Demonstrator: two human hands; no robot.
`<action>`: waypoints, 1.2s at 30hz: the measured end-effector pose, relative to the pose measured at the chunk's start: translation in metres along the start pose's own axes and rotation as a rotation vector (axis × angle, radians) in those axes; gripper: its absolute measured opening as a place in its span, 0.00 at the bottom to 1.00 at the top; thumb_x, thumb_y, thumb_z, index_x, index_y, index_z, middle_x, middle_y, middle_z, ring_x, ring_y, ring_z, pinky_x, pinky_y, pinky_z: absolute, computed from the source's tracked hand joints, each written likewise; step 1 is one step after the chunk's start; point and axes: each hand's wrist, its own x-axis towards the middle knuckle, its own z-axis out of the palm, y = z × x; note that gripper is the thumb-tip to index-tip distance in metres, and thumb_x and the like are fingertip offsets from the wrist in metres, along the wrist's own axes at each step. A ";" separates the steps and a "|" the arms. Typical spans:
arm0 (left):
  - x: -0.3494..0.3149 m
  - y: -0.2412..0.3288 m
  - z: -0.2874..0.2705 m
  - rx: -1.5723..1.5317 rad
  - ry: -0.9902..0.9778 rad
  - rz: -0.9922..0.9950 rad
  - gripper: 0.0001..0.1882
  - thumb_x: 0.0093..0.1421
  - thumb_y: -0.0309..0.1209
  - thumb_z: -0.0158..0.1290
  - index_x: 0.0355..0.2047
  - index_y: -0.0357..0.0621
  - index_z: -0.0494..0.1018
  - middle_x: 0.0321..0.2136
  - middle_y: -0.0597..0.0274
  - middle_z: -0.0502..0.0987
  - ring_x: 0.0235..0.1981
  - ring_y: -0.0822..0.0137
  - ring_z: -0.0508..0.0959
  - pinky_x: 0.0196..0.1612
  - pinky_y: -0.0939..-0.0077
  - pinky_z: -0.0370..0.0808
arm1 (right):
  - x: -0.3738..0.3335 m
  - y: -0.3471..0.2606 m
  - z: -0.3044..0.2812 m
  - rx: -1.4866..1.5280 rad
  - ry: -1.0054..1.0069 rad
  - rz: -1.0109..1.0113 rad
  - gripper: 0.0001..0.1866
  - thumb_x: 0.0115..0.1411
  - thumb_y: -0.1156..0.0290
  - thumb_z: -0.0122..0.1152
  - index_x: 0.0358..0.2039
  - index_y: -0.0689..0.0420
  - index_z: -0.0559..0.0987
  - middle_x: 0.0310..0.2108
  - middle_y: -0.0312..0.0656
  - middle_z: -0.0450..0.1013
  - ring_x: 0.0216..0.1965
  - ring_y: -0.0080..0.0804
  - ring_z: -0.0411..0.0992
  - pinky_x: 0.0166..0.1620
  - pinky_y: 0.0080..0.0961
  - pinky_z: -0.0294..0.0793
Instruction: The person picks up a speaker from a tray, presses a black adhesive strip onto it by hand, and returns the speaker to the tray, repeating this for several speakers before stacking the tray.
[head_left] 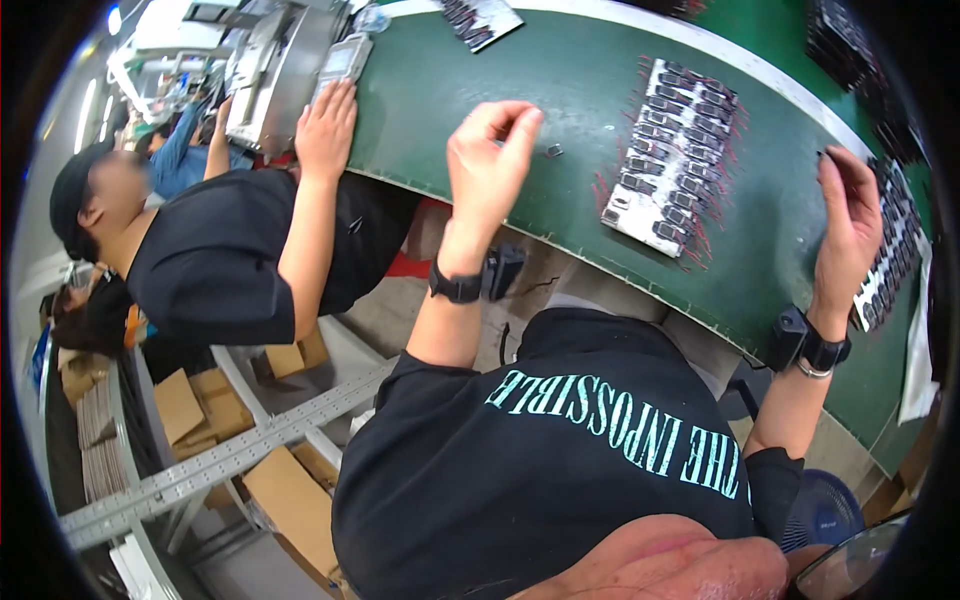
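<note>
My left hand (490, 160) is above the green table, its thumb and fingertips pinched together. Whatever it may hold is too small or hidden to make out. Just right of it a small dark part (554, 151) lies on the table. My right hand (850, 220) is at the right, its thumb and forefinger brought together at a tiny black part (822, 154). Between my hands lies a white board (668, 155) carrying rows of small black components with thin red wires sticking out along both sides.
Another loaded board (890, 255) lies beyond my right hand, with stacks of similar boards (850, 45) at the far right. One more board (480, 20) is at the far edge. At left a co-worker's hand (327, 130) rests near a metal machine (285, 85). Cardboard boxes (290, 500) stand lower left.
</note>
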 end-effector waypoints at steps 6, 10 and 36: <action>0.002 -0.020 -0.035 0.543 -0.026 0.172 0.06 0.58 0.29 0.61 0.34 0.39 0.81 0.30 0.58 0.81 0.30 0.67 0.81 0.35 0.76 0.76 | 0.003 0.002 0.006 0.084 0.033 0.020 0.11 0.64 0.75 0.60 0.47 0.61 0.79 0.42 0.34 0.76 0.43 0.19 0.72 0.49 0.17 0.69; -0.015 -0.012 -0.015 0.622 -0.083 0.341 0.06 0.53 0.31 0.62 0.31 0.45 0.81 0.32 0.60 0.79 0.37 0.57 0.78 0.39 0.65 0.77 | 0.001 -0.001 0.012 0.060 0.046 0.025 0.11 0.65 0.76 0.60 0.47 0.62 0.78 0.42 0.35 0.76 0.43 0.20 0.72 0.49 0.18 0.70; 0.140 -0.116 -0.059 0.325 0.559 -0.163 0.24 0.62 0.48 0.51 0.19 0.40 0.75 0.20 0.47 0.77 0.26 0.43 0.78 0.31 0.53 0.72 | -0.008 0.021 0.030 0.016 -0.095 0.033 0.09 0.69 0.72 0.53 0.47 0.60 0.71 0.39 0.37 0.73 0.38 0.20 0.69 0.42 0.18 0.69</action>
